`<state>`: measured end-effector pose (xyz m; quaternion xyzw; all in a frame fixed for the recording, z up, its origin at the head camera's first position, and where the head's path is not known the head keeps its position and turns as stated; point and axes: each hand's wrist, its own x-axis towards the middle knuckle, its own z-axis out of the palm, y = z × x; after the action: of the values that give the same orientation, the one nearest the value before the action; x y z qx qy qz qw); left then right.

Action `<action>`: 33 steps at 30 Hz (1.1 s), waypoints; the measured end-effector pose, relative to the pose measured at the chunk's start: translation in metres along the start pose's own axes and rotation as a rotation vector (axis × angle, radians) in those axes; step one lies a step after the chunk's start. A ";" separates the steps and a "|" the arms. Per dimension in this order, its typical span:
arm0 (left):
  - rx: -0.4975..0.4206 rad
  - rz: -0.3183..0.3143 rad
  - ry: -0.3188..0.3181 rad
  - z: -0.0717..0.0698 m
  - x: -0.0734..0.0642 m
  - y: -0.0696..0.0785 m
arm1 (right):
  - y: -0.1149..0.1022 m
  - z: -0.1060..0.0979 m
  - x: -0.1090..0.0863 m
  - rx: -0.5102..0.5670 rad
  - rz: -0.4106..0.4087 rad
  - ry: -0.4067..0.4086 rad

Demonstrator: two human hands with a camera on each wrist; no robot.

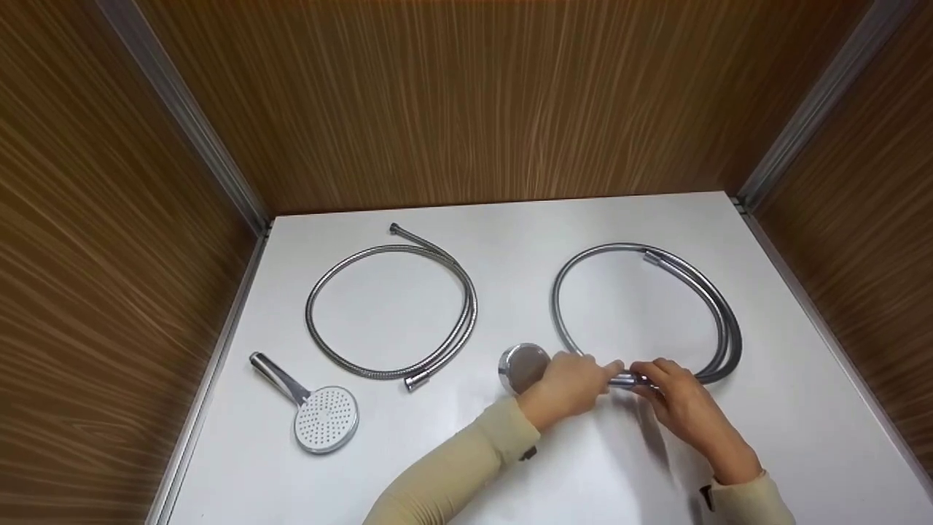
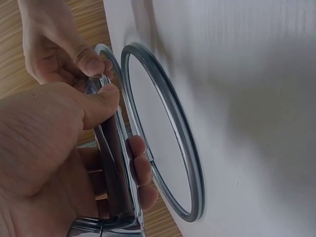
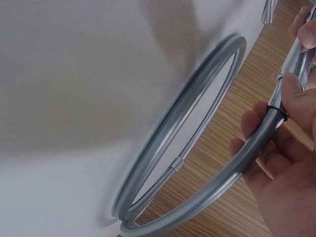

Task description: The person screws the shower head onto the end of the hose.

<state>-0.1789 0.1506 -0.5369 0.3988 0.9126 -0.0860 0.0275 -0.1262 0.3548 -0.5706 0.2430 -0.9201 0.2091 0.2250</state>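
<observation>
My left hand (image 1: 572,386) grips the chrome handle (image 2: 114,168) of a hand shower head (image 1: 523,367), whose round head sticks out on the left. Thumb and fingers of my right hand (image 1: 681,405) hold the end fitting (image 3: 278,96) of a smooth grey shower hose (image 1: 557,292). Fitting and handle end meet in line between the two hands; whether they are threaded together I cannot tell. The rest of that hose lies coiled on the table, its other end fitting (image 1: 652,257) lying inside the loop.
Coiled on the left half of the white table (image 1: 510,233) is a ribbed metal shower hose (image 1: 312,321). Nearer the front left lies another shower head (image 1: 326,419), its perforated face up. Wood-grain panels (image 1: 474,102) enclose the back and both sides.
</observation>
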 end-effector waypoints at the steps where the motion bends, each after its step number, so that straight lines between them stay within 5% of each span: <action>1: 0.008 0.002 0.003 0.000 0.000 0.000 | 0.000 -0.001 0.000 -0.006 -0.002 -0.004; 12: 0.016 -0.003 0.025 -0.001 -0.001 -0.001 | -0.005 -0.002 -0.001 0.037 0.064 -0.014; 33: 0.035 -0.003 0.011 -0.003 0.000 -0.002 | -0.005 -0.004 0.001 0.008 0.020 -0.009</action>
<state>-0.1800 0.1500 -0.5341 0.3985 0.9116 -0.0996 0.0152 -0.1229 0.3525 -0.5657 0.2355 -0.9227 0.2139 0.2176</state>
